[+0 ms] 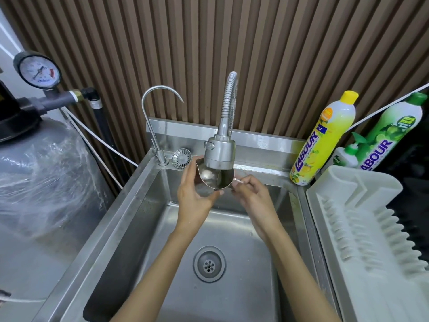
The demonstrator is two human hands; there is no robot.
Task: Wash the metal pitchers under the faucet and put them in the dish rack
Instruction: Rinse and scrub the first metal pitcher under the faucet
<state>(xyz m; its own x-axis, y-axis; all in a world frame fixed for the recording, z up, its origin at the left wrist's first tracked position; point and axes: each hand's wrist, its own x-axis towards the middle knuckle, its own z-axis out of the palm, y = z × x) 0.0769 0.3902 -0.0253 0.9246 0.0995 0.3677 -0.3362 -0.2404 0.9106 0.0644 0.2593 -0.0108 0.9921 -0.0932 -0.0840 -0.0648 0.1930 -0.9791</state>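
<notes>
Sink (130, 205): holding the pitcher (220, 180) over it, right under the faucet (220, 152) head. Gripping its body with the curled left hand (192, 201), pinching its thin handle (240, 181) with the right hand (253, 196).

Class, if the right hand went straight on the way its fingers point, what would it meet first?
Likely the metal pitcher, right beyond its handle, which the right hand pinches; depth is unclear.
</notes>
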